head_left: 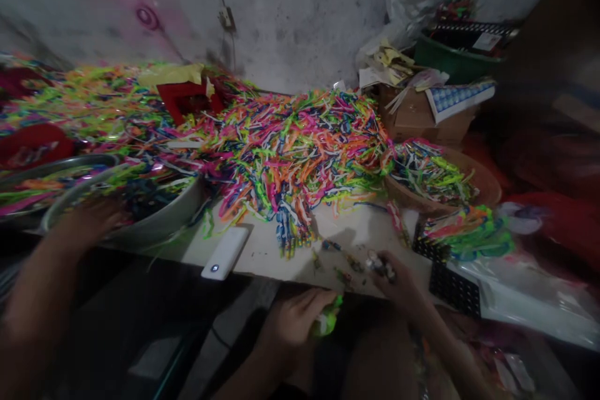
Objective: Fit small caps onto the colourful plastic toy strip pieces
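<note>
My left hand [297, 319] is closed around a bright green, rubbery-looking piece [328, 317], just off the table's front edge. Further right, my right hand [394, 281] has its fingers curled about some small white pieces [375, 262] at the table edge; blur hides their exact kind. Several small coloured bits [344, 275] lie on the table between both hands. Behind them, a row of blue and white strips with yellow ends [293, 231] lies side by side, next to a big heap of multicoloured rubbery strips [300, 144].
At left, a co-worker's hand [100, 215] reaches into a metal basin [187, 203]. A white power bank [226, 253] lies near the front edge. On the right are a brown bowl of strips [490, 184], a black perforated tray [454, 287] and a cardboard box [412, 115].
</note>
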Available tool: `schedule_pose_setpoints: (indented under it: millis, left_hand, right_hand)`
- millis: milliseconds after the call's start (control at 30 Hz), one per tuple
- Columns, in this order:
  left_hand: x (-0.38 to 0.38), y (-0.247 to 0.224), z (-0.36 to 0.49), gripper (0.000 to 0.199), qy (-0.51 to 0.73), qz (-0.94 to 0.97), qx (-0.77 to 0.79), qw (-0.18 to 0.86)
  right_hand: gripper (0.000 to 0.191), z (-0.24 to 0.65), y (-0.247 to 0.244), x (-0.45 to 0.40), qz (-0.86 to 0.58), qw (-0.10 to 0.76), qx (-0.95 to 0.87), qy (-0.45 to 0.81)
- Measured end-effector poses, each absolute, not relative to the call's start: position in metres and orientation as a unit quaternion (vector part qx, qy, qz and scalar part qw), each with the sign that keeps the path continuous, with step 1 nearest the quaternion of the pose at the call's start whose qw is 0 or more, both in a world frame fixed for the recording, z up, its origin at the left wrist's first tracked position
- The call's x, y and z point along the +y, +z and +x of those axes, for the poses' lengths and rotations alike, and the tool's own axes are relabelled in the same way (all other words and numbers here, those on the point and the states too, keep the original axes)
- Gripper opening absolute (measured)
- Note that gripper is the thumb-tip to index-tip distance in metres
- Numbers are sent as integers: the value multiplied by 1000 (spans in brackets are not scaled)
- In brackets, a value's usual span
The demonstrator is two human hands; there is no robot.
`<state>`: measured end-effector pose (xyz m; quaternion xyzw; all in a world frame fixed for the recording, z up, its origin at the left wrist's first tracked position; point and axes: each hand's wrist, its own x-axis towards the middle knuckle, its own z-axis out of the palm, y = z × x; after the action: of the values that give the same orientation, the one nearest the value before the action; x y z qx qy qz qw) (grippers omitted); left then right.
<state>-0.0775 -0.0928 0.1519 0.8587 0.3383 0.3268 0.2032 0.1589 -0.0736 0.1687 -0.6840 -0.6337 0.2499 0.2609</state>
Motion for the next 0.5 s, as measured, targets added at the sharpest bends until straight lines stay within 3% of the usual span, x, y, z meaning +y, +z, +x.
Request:
schedule_pose_setpoints:
  millis: [100, 233, 500]
  left_hand:
    - [-83, 177, -82, 37, 300, 908, 274, 105]
    - [-82, 205, -86, 41, 290, 923, 255, -8]
    - [-88, 224, -86, 40, 276, 929, 242, -41]
  right_hand:
    - [24, 130, 189, -104, -620, 303, -669, 275]
    - [23, 119, 201, -123, -603, 298, -698, 246]
    - [16, 121, 214, -130, -591, 295, -731, 171]
